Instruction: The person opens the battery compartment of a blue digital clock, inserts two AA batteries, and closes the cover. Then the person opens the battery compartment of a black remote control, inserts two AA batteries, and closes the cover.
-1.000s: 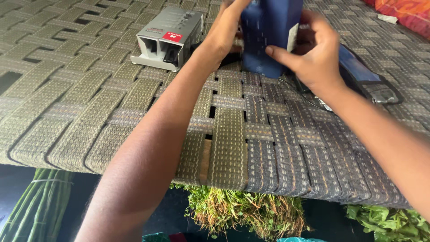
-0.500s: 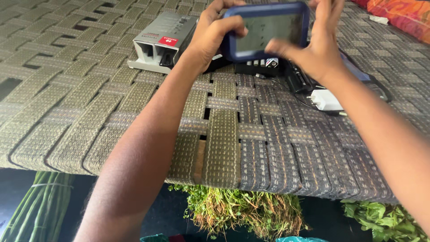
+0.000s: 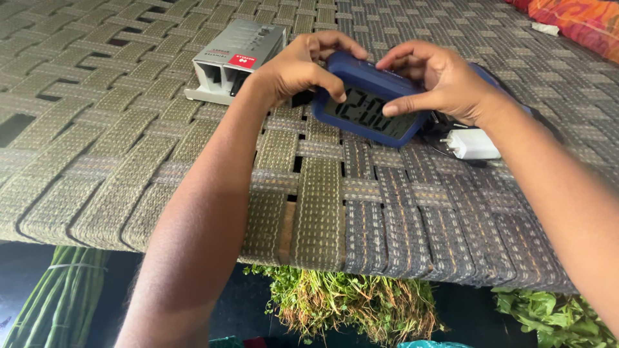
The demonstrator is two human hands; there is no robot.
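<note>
A blue digital clock (image 3: 364, 109) with a grey display rests tilted on the woven strap surface (image 3: 322, 193), its face toward me. My left hand (image 3: 300, 64) grips its left end, thumb on the front edge. My right hand (image 3: 438, 80) holds the right end, fingers over the top and thumb across the display. Both arms reach forward from the bottom of the view.
A grey open-ended cardboard box (image 3: 235, 58) lies left of the clock. A white plug adapter (image 3: 474, 143) with a dark cable sits at the right. An orange patterned cloth (image 3: 580, 19) is at the far right. Bundles of green herbs (image 3: 348, 303) lie below the surface's near edge.
The clock was held up showing its back, then turned to show the display, and has now come down onto the woven surface. Both hands lowered with it.
</note>
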